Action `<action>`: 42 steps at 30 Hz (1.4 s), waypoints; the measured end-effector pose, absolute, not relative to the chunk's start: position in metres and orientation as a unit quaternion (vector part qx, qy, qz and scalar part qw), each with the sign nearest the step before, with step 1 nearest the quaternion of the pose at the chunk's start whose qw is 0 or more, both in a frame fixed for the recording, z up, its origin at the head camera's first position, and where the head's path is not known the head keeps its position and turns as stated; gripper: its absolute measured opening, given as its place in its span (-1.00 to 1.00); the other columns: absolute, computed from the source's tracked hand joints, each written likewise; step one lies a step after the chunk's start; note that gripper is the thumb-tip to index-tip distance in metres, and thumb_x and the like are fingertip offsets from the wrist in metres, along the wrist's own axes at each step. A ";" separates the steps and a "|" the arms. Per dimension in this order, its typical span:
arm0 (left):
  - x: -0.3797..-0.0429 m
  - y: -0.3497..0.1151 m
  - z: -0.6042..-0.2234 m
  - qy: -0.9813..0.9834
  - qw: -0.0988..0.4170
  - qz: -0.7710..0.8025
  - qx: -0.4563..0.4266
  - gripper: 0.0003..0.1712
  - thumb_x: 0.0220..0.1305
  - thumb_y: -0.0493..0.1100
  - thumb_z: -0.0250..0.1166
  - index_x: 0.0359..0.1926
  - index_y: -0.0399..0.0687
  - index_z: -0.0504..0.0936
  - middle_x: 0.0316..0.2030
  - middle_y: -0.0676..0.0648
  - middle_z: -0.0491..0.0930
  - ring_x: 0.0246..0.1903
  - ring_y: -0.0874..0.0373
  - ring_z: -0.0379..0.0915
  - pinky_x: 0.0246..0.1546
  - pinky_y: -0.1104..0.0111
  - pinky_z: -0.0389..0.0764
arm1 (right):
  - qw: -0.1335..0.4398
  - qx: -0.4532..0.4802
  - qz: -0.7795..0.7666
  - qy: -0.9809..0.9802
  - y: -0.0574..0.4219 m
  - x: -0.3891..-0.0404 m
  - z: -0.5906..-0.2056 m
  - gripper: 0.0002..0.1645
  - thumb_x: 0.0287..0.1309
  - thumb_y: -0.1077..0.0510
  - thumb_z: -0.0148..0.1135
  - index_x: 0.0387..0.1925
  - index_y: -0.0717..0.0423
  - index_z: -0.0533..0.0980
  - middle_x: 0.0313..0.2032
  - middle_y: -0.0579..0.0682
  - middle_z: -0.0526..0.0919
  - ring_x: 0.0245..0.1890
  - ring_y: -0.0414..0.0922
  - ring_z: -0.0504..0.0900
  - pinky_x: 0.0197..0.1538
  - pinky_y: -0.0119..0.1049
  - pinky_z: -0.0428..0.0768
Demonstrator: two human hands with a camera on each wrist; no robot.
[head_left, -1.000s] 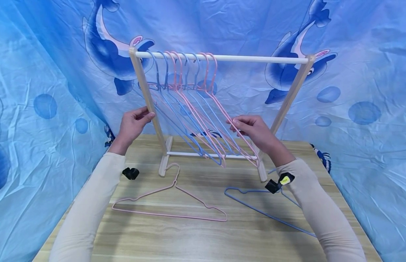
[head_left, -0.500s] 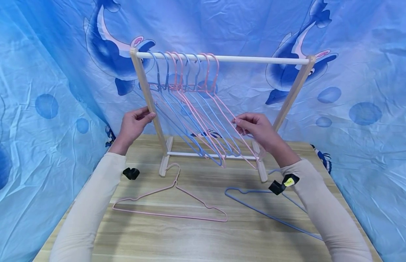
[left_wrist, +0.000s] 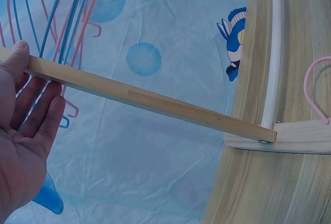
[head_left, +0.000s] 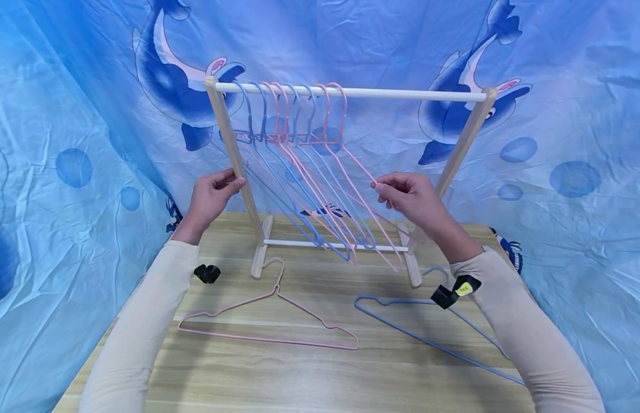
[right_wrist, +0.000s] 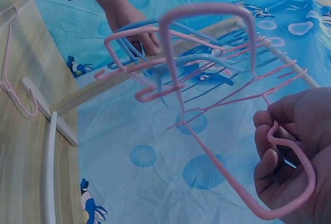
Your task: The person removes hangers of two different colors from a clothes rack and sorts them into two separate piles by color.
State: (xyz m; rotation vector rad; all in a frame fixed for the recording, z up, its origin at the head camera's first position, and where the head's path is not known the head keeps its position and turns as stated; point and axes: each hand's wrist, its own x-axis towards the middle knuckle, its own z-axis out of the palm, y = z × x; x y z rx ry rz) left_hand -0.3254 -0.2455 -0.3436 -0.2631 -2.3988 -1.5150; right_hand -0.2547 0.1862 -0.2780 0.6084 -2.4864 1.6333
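My left hand [head_left: 213,195] holds the left wooden post [head_left: 252,215] of a small clothes rack, the thumb on its near side, as the left wrist view also shows. Between thumb and fingers, my right hand [head_left: 410,198] pinches the shoulder of a pink clothes hanger [right_wrist: 227,180], the rightmost on the white rail [head_left: 397,93]. Its hook stays over the rail, and its lower end is angled toward the right. Just left of it hangs another pink hanger [head_left: 342,164], then several blue and pink ones bunched toward the left post.
On the wooden table [head_left: 237,378] a pink hanger [head_left: 268,339] lies flat in front of the rack. A blue hanger [head_left: 438,346] lies to the right, partly under my right forearm. Blue dolphin-print cloth [head_left: 376,34] stands behind and at both sides.
My right hand has moved slightly right, drawing the rightmost pink hanger's shoulder away from the neighbouring pink one, so a gap has widened between them. The left hand has stayed on the post.
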 end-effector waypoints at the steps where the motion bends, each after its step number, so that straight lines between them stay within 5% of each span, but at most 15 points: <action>1: -0.326 -0.245 -0.344 -0.832 0.145 -0.527 -0.091 -0.31 0.39 0.22 0.27 0.40 -0.02 0.52 0.17 -0.24 0.64 0.14 -0.03 0.61 0.25 0.09 0.58 | 0.054 0.203 0.537 -0.817 0.186 -0.254 -0.278 -0.67 0.50 0.13 0.18 0.01 0.35 0.65 -0.41 -0.13 0.66 -0.41 -0.17 0.55 -0.39 -0.43 0.57; 24: -0.327 -0.246 -0.344 -0.829 0.146 -0.532 -0.096 -0.36 0.41 0.18 0.28 0.38 0.00 0.54 0.17 -0.23 0.65 0.06 0.19 0.63 0.21 0.18 0.62 | 0.098 0.215 0.532 -0.813 0.202 -0.245 -0.269 -0.73 0.46 0.14 0.23 -0.05 0.26 0.70 -0.39 -0.07 0.66 -0.42 -0.15 0.57 -0.39 -0.41 0.62; 42: -0.327 -0.245 -0.345 -0.828 0.144 -0.534 -0.095 -0.32 0.39 0.21 0.28 0.38 -0.03 0.53 0.17 -0.25 0.65 0.08 0.11 0.63 0.24 0.10 0.59 | 0.133 0.207 0.522 -0.817 0.232 -0.224 -0.259 -0.77 0.46 0.14 0.22 -0.08 0.13 0.74 -0.44 -0.15 0.68 -0.42 -0.16 0.58 -0.38 -0.44 0.61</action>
